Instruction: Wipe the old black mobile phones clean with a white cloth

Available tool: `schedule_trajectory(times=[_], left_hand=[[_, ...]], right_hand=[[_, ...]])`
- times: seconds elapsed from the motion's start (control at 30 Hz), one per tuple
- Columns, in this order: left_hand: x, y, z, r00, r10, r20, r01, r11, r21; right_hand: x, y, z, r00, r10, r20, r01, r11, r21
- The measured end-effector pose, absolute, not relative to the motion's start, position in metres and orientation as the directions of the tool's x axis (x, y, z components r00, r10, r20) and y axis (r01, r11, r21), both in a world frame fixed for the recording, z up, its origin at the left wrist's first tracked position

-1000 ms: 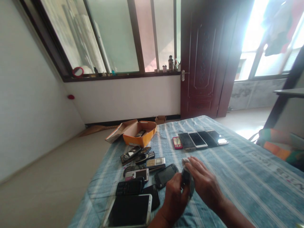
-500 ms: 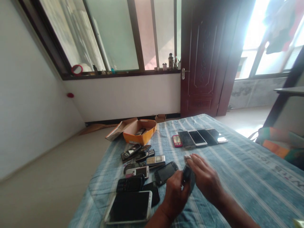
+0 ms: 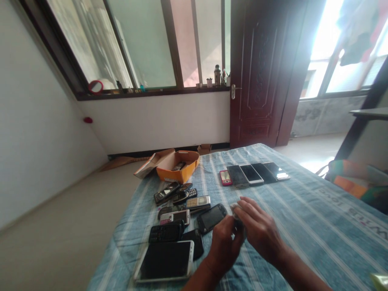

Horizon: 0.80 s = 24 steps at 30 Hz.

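My left hand [image 3: 222,244] is closed around a small dark phone [image 3: 239,226], held on edge above the striped blue cloth [image 3: 303,218]. My right hand [image 3: 260,230] lies over the phone with its fingers pressed on a pale cloth [image 3: 235,207] that shows at the fingertips. Most of the phone is hidden between the two hands. Just left of the hands lies a black touchscreen phone [image 3: 211,217].
A cluster of old keypad phones [image 3: 182,202] and a large white-edged smartphone [image 3: 165,264] lie at the left. A row of smartphones [image 3: 254,174] lies further back. An orange box [image 3: 178,165] with a phone stands at the far left corner. A dark door [image 3: 260,72] is behind.
The hands have shifted slightly nearer and lower, with the right hand sliding over the phone so less of it shows. The view has tilted a little.
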<state>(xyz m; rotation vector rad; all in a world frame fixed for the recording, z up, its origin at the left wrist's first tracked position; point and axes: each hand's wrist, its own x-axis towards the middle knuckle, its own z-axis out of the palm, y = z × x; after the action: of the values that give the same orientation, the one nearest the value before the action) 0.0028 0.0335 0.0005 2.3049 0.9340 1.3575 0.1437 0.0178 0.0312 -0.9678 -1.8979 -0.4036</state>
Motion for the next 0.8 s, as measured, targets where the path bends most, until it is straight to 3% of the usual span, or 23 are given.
schedule_trajectory(times=[0.17, 0.3, 0.43, 0.6, 0.8], left_hand=[[0.004, 0.031, -0.017, 0.398, 0.779, 0.485, 0.486, -0.627, 0.608], [0.005, 0.029, -0.022, 0.411, 0.844, 0.344, 0.648, -0.536, 0.541], [0.005, 0.029, -0.02, 0.413, 0.863, 0.289, 0.704, -0.504, 0.5], [0.001, 0.03, -0.019, 0.452, 0.802, 0.389, 0.6, -0.597, 0.533], [0.0, 0.03, -0.018, 0.402, 0.716, 0.571, 0.588, -0.68, 0.438]], right_hand=[[0.151, 0.024, 0.031, -0.181, 0.473, 0.862, 0.787, 0.595, -0.162], [0.16, 0.03, 0.029, -0.123, 0.49, 0.863, 0.795, 0.569, -0.21], [0.169, 0.036, 0.026, -0.043, 0.517, 0.855, 0.802, 0.528, -0.279], [0.183, 0.046, 0.014, 0.091, 0.619, 0.78, 0.73, 0.491, -0.475], [0.196, 0.059, -0.015, 0.344, 0.83, 0.439, 0.538, 0.21, -0.817]])
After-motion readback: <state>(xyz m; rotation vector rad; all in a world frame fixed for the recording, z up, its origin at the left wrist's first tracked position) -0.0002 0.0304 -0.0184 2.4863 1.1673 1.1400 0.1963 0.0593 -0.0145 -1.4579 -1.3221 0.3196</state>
